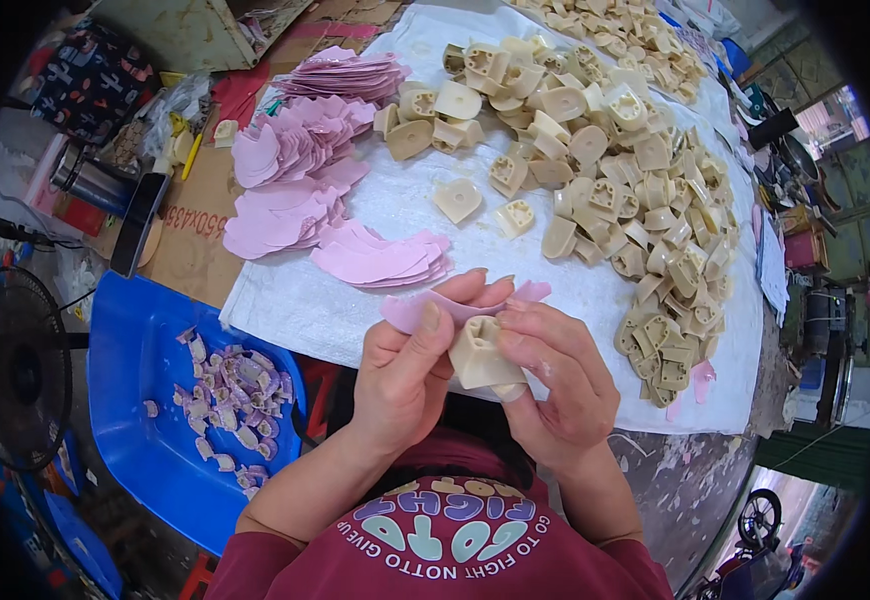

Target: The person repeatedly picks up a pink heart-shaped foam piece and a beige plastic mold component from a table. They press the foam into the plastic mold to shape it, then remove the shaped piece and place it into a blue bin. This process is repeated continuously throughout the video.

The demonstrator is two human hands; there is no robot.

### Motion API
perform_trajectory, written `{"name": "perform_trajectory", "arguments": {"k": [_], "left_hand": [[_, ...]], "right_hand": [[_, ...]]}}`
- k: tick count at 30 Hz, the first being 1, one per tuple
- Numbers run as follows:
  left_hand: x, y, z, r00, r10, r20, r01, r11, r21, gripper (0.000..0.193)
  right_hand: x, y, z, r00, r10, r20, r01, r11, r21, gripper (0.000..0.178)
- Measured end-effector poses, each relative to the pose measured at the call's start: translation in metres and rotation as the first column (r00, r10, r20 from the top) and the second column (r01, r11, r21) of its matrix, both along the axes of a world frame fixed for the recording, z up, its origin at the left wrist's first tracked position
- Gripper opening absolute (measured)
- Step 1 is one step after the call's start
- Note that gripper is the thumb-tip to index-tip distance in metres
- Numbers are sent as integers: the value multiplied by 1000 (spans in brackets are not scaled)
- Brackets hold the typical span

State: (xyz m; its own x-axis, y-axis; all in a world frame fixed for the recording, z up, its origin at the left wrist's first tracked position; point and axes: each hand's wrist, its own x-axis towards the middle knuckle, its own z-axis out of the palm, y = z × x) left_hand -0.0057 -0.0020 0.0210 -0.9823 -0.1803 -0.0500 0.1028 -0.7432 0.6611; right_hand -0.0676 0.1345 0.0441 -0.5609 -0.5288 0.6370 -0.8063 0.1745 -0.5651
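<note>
Two hands meet at centre of the head view, both on the same small job. Left hand [410, 365] is closed w/ thumb up, pinching a pink sticker sheet [435, 305] btwn thumb and fingers; the sheet curves over the top of the hands and its far end pokes out past the right fingers. Right hand [550, 375] is wrapped round a cream plastic part [480, 352], fingers curled on its right side & underneath. The part sits btwn both hands, just under the pink sheet, touching it. Hands are held above the near edge of the white cloth [355, 300] covering the table.

On the cloth, far right & top: a big heap of cream parts [635, 180], same kind, some hollow side up showing ribs. Two loose ones [485, 205] lie apart from the heap, nearer the middle. Left of the heap: stacks of pink sheets [295, 170], fanned out, plus a smaller fan [380, 260] just beyond the hands.

Lower left: blue plastic chair [135, 390] w/ a scatter of peeled backing scraps [225, 395], pale purple & white, on its seat. Further left a black fan [15, 365], well apart from the hands. Cardboard [190, 240] lies under the cloth's left edge; a metal cup [90, 180] stands near it. Bottom: person's maroon shirt [435, 555], forearms coming up from it.
</note>
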Motion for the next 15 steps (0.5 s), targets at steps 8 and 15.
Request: {"name": "perform_trajectory", "arguments": {"k": [8,15], "left_hand": [[1,1,5,1000,-9,-3,9,1000,-4,44],[0,0,-2,999,35,38,-32,995,-98,35]], "right_hand": [[0,1,1,1000,-15,4,15,1000,-2,33],[-6,3,1,984,-95,-150,112,987,113,35]]}}
